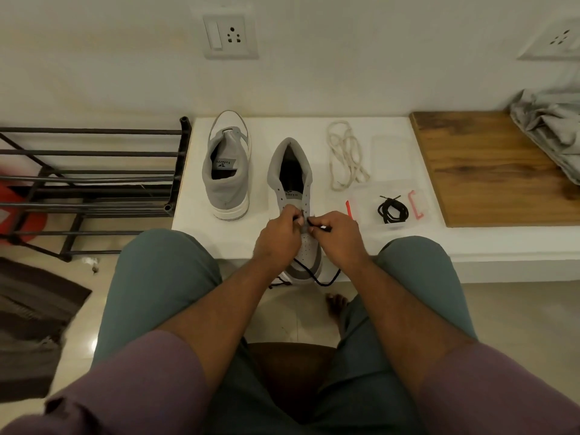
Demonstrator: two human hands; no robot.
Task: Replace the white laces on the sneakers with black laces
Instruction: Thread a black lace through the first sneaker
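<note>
Both hands meet at lower centre: the left hand (277, 233) and right hand (337, 235) each pinch an end of the thin black lace (326, 279) at the lowest eyelets of the grey-and-white sneaker (293, 183) on the white tabletop (392, 158). Best to even both ends before crossing upward. The lace's slack trails just below the hands, over the toe.

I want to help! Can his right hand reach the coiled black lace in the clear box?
Probably yes. The coiled black lace lies in an open clear box just beside the right hand, with nothing between them. But that hand is now pinching the black lace it's threading.
</note>
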